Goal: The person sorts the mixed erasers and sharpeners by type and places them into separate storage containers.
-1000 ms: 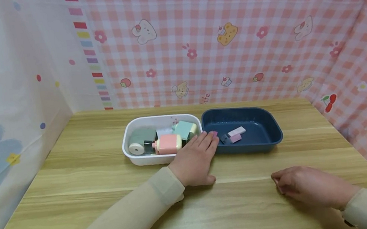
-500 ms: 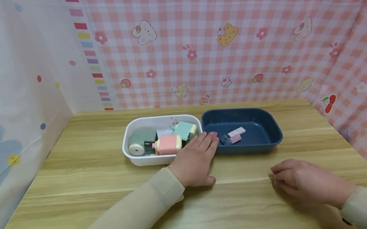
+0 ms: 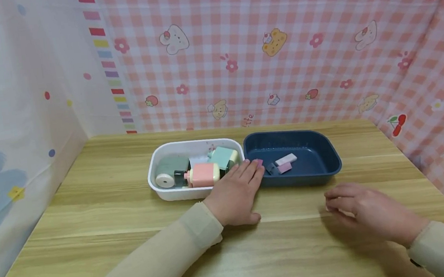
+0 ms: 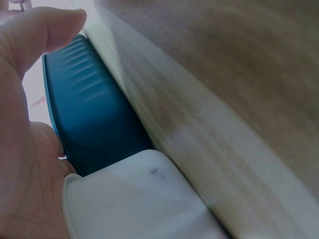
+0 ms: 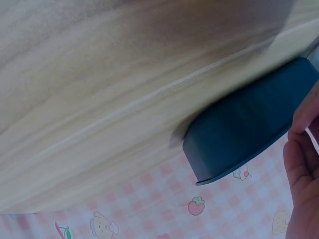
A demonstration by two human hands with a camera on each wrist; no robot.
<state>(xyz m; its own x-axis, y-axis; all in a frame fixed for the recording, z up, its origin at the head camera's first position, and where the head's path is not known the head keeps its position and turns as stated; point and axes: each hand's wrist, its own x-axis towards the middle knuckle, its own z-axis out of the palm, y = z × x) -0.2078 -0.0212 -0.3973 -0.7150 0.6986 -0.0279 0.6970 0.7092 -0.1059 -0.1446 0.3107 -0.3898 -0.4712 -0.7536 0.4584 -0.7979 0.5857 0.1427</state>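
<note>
My left hand (image 3: 234, 196) lies over the adjoining ends of a white bin (image 3: 183, 193) and a dark blue bin (image 3: 305, 179), fingers straight and resting across the rims. Its thumb points away, over the table. A pink and cream bottle-shaped item (image 3: 204, 174) and a teal one (image 3: 224, 156) lie in the white bin. Small pink and white blocks (image 3: 286, 159) lie in the blue bin. My right hand (image 3: 372, 210) hovers at the blue bin's front right, fingers loosely curled. In the right wrist view its fingertips (image 5: 298, 124) come together; no object shows between them.
A grey-green item (image 3: 171, 165) and a white round piece (image 3: 165, 180) are also in the white bin. Both bins stand on a wooden table (image 3: 285, 259). A pink checked cloth (image 3: 250, 62) hangs behind, and a white printed cloth (image 3: 9, 112) at the left.
My right hand has risen slightly and shifted a little towards the blue bin, its fingers loosening somewhat. The left hand and both bins stay where they were.
</note>
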